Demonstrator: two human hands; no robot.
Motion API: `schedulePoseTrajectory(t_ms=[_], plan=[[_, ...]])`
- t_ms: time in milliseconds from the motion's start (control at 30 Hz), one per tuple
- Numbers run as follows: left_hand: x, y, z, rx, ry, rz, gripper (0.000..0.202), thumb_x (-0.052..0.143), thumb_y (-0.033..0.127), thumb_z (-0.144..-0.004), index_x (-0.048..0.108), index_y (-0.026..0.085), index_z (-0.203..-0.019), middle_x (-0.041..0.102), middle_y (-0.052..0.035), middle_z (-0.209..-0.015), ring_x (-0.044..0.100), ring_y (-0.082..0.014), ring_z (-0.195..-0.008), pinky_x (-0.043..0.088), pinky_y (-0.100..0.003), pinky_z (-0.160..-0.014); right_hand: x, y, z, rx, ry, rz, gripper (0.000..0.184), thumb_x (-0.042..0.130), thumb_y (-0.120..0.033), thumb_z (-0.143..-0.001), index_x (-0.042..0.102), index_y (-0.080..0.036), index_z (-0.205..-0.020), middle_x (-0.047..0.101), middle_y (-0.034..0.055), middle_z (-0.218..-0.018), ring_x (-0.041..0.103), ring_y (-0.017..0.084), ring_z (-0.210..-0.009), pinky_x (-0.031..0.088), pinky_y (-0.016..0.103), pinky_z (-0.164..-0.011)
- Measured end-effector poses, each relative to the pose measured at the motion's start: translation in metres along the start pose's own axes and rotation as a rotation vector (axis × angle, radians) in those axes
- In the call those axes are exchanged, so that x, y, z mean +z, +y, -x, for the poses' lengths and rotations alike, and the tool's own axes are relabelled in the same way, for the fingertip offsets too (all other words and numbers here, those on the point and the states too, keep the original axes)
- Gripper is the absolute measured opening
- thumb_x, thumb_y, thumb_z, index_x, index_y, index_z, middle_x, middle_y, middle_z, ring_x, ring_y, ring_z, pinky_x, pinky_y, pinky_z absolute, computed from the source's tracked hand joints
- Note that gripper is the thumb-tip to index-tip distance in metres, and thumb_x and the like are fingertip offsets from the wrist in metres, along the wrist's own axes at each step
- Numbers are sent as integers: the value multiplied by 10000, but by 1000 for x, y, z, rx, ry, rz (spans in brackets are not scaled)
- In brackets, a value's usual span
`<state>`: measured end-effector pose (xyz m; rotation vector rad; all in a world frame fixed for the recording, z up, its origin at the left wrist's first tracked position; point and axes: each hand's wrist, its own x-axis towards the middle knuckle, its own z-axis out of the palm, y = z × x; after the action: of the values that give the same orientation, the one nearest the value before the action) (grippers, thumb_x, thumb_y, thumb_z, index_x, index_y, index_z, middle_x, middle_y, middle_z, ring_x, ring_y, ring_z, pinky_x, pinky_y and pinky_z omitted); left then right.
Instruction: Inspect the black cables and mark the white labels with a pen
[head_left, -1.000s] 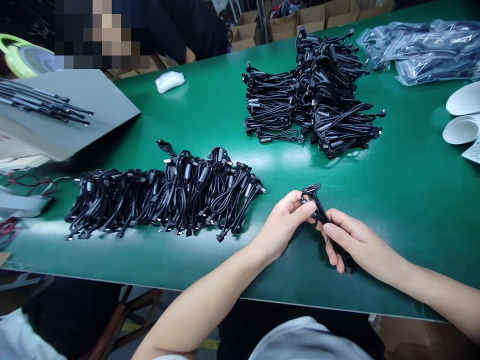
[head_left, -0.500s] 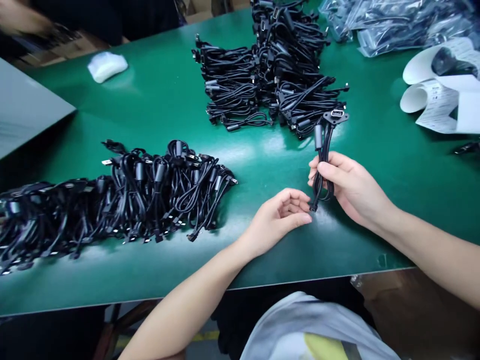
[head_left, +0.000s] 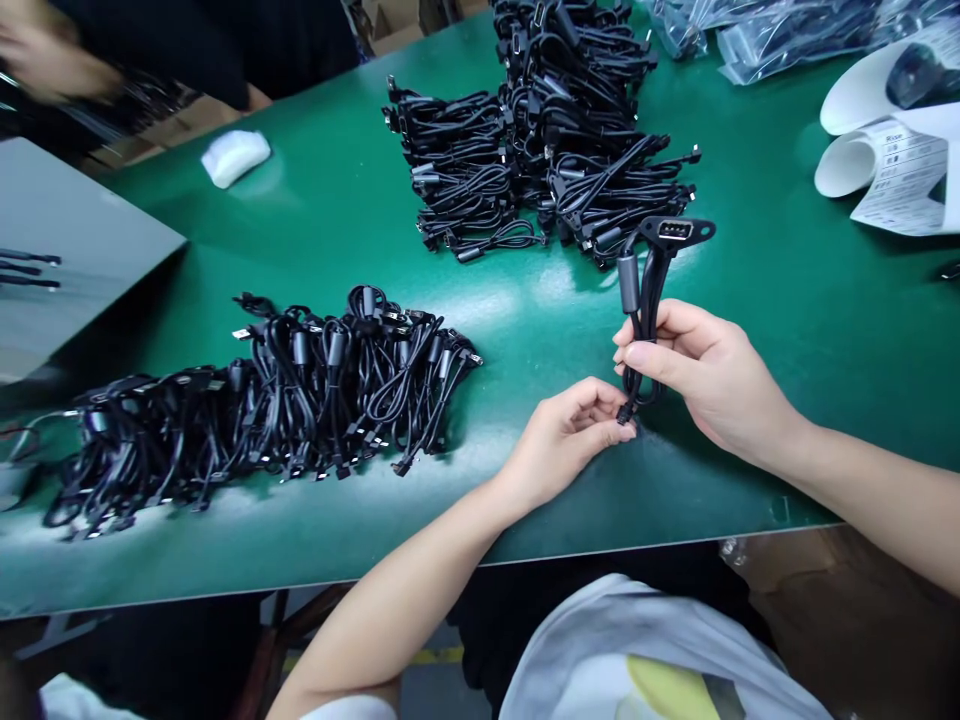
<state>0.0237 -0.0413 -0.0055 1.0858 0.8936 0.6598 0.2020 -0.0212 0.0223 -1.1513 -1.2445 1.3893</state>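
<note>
Both hands were now on one black panel-mount USB cable: its lower plug had just been pinched by the left hand, previously open, while the loop was gripped upright by the right hand, above the green workbench.

Bright indoor light, looks overhead, pretty even. Wide white glare patches on green table, mainly mid-scene + along near-left side. Soft, short shadows under left cable pile. Right hand + black cable sharp, faint shadow on table below. Co-worker's hand far left badly motion-blurred. Plastic bags far right shiny w/ small highlights. Wide-angle bend toward edges, near table edge looks curved. Floor under table dim.
</note>
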Motion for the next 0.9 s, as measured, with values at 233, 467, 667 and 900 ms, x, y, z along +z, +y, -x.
schedulePoseTrajectory(t_ms=[233, 467, 667, 900], plan=[[0, -7, -1, 1, 29, -37, 198, 731, 262, -805, 600, 175, -924, 632, -3, -846, 578, -117, -785, 457, -255, -781, -2, 4, -2, -2, -8, 19, 196, 718, -388, -862, 680, -221, -957, 674, 21, -917, 635, 198, -857, 499, 322, -800], [6, -9, -8, 25, 6, -136, 240, 652, 237, -817, 610, 178, -1046, 627, -24, -882, 570, -122, -768, 465, -266, -720, -4, -59, -102, -372, -92, 716, 161, 588, -343, -940, 681, -212, -951, 661, 46, -961, 599, 244, -922, 422, 347, -841], [7, -16, -10, 12, 35, 14, 215, 656, 267, -799, 649, 163, -987, 587, -15, -822, 597, -123, -713, 509, -283, -701, 50, -113, -222, -518, -50, 953, 206, 580, -255, -962, 649, -144, -803, 665, 61, -890, 593, 243, -939, 419, 404, -931], [3, -7, -8, 116, -3, -259, 184, 642, 268, -813, 717, 313, -975, 688, -50, -905, 643, -215, -829, 512, -361, -803, 99, -84, -265, -425, -201, 849, 281, 597, -330, -992, 619, -167, -1219, 602, 103, -1269, 619, 224, -1078, 533, 434, -931]])
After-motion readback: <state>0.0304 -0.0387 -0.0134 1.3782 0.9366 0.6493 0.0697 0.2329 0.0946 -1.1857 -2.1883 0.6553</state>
